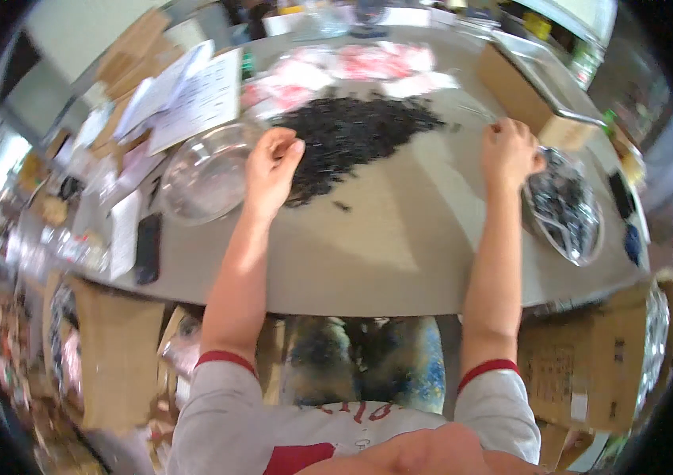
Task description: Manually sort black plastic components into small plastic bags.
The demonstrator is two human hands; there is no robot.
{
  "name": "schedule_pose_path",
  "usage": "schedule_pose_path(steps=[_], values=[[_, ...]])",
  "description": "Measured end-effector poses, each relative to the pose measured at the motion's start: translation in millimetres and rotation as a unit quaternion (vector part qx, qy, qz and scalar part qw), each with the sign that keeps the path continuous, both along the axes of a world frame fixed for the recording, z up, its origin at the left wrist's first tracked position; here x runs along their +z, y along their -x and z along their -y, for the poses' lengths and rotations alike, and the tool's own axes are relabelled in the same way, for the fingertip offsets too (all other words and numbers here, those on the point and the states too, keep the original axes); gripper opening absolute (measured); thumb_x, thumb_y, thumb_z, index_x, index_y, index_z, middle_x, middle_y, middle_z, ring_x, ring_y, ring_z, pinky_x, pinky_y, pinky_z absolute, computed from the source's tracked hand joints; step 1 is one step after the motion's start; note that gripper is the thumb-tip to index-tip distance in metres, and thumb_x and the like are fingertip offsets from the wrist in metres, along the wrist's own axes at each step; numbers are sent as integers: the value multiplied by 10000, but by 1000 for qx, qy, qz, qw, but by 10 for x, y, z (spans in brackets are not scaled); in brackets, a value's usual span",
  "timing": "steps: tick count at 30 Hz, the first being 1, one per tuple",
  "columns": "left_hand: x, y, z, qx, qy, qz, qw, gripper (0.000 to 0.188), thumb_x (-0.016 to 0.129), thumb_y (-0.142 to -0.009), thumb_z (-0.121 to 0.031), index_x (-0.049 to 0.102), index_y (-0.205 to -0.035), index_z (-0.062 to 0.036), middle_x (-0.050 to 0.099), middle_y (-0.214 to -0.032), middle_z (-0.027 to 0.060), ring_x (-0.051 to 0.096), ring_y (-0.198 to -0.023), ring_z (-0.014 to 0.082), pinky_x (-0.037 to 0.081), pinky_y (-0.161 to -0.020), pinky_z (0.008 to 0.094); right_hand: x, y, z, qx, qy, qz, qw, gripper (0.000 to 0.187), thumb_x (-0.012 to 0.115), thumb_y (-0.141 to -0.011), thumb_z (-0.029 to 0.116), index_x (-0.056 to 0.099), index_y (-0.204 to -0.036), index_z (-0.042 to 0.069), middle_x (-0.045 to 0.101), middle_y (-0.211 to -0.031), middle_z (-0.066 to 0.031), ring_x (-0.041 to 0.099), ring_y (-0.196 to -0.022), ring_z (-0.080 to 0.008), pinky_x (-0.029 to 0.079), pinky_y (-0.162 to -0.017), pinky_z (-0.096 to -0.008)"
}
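A loose heap of small black pieces (368, 127) lies across the middle of the table. Over its left edge, beside a clear round bowl (202, 178), is my left hand (273, 162); its fingers are curled in toward the thumb, and anything between them is too small to make out. My right hand (509, 150) is raised at the right, close to an oval bowl (592, 252) that holds clear bags with dark contents (562, 198). Its fingers are bent inward and closed, and their tips are blurred, so what they hold, if anything, cannot be seen.
Clear bags with red and white colouring (384, 59) lie behind the heap. A metal tray (542, 67) rests on a cardboard box (566, 133) at the far right. Papers (202, 95) and a black phone (148, 248) are at the left. Open cartons (114, 348) stand below the table's front edge.
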State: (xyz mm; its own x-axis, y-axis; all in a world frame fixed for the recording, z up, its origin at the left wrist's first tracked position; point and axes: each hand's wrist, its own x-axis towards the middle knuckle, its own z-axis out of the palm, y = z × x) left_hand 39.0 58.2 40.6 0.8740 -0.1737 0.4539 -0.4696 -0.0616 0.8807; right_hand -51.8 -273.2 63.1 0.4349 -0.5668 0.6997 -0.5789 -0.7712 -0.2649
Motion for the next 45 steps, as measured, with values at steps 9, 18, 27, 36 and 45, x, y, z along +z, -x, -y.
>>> schedule_pose_path(steps=[9,18,27,36,45], values=[[111,-465,-1179,124,-600,37,789,353,660,-801,-260,625,-1100,-75,635,-1047,187,592,-1008,327,460,-864,422,-29,-102,-533,181,13,-25,983,110,638,-791,222,641,-799,113,622,-908,-34,571,-913,-248,401,-811,-471],[152,-568,-1239,125,-484,-17,866,223,718,-731,-225,642,-766,-18,639,-702,122,614,-688,239,463,-629,363,-152,-147,-663,252,4,-39,967,112,666,-772,215,625,-779,111,615,-870,-31,568,-899,-249,410,-790,-469],[299,-350,-881,-6,-134,-56,989,144,668,-754,-74,531,-735,-37,659,-821,109,613,-737,158,476,-659,276,-106,-146,-871,462,-208,-96,857,167,662,-801,204,653,-926,94,627,-1028,-74,559,-1018,-236,419,-879,-421],[144,122,248,-276,17,-80,958,149,513,-795,85,555,-881,-29,640,-927,76,606,-792,127,475,-685,245,-261,-203,-1057,599,-687,-80,403,272,615,-899,192,556,-1122,47,608,-1007,-11,552,-897,-77,438,-753,-223],[-191,201,391,0,-142,143,979,171,552,-752,72,658,-872,11,610,-938,96,589,-778,128,459,-701,235,-333,-289,-1012,542,-589,-48,597,102,644,-850,106,640,-876,8,620,-761,-13,523,-661,-89,426,-603,-240]])
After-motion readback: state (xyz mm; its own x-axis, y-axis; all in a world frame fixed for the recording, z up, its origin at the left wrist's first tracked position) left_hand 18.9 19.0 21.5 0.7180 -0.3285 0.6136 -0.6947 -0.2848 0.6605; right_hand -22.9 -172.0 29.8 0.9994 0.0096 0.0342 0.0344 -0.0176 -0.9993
